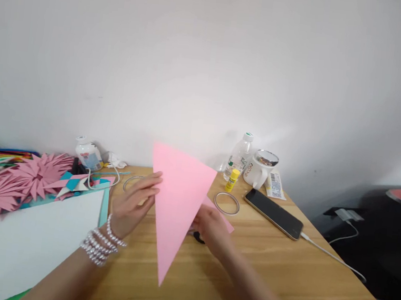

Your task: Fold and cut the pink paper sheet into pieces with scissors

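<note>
Above the wooden table, a pink folded paper triangle is held up with its narrow point downward. My left hand, with a pearl bracelet at the wrist, grips its left edge, fingertips on the front face. My right hand is closed at the right edge, its fingers partly behind the paper. Another pink paper piece shows behind the right hand, and I cannot tell if it is joined to the triangle. A dark object, mostly hidden, lies under the right hand.
At the right are a yellow glue stick, tape ring, water bottle, white mug and phone with its cable. To the left, pink paper flowers and white sheets cover the table.
</note>
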`<state>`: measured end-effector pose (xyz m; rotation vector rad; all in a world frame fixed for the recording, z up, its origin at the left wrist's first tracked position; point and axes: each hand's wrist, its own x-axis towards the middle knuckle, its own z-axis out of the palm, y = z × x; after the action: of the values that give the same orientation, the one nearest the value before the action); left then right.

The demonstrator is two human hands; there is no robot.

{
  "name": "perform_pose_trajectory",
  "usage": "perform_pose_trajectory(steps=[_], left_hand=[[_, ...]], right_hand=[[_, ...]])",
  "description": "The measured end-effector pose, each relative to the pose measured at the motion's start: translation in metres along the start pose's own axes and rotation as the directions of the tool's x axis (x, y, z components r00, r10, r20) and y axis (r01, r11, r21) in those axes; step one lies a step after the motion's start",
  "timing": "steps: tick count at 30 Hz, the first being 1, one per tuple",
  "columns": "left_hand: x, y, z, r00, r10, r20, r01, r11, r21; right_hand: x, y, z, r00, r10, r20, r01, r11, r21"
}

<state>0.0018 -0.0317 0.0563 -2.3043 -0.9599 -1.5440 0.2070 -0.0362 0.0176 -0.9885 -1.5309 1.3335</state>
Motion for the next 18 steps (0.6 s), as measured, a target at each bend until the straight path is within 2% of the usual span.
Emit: perform_pose_trajectory(steps=[1, 2, 4, 9, 11, 13, 15, 16, 18], left_hand=[[-0.003, 0.001, 0.003, 0.999, 0.036, 0.039, -0.035, 0.999, -0.019], [-0.007, 0.001, 0.007, 0.996, 0.053, 0.07, -0.052, 0.998, -0.023], [-0.015, -0.004, 0.013, 0.993, 0.041, 0.11, -0.04, 0.999, -0.01], [-0.028, -0.017, 0.022, 0.984, -0.009, 0.175, 0.005, 1.0, 0.025], [-0.03, -0.016, 0.025, 0.979, -0.062, 0.192, 0.054, 0.997, 0.049], [-0.032, -0.012, 0.029, 0.967, -0.161, 0.198, 0.15, 0.986, 0.068], [-0.035, -0.005, 0.034, 0.928, -0.282, 0.242, 0.28, 0.959, 0.043], [-0.037, -0.001, 0.036, 0.895, -0.341, 0.289, 0.352, 0.936, 0.013], [-0.04, 0.008, 0.04, 0.833, -0.381, 0.4, 0.434, 0.9, -0.047]], right_hand=[[0.006, -0.005, -0.004, 0.998, 0.043, -0.036, -0.033, 0.969, 0.247], [0.011, -0.009, -0.008, 0.996, 0.073, -0.056, -0.042, 0.905, 0.424], [0.019, -0.014, -0.012, 0.991, 0.087, -0.105, -0.01, 0.816, 0.578], [0.026, -0.004, -0.01, 0.984, 0.056, -0.166, 0.033, 0.874, 0.485], [0.027, -0.001, -0.008, 0.968, 0.073, -0.24, 0.042, 0.895, 0.445], [0.026, -0.001, -0.006, 0.932, 0.09, -0.35, 0.052, 0.925, 0.376], [0.023, -0.004, -0.004, 0.891, 0.108, -0.442, 0.017, 0.963, 0.27], [0.022, -0.005, -0.003, 0.872, 0.112, -0.476, -0.007, 0.976, 0.218], [0.019, -0.007, 0.001, 0.844, 0.11, -0.525, -0.042, 0.989, 0.14]])
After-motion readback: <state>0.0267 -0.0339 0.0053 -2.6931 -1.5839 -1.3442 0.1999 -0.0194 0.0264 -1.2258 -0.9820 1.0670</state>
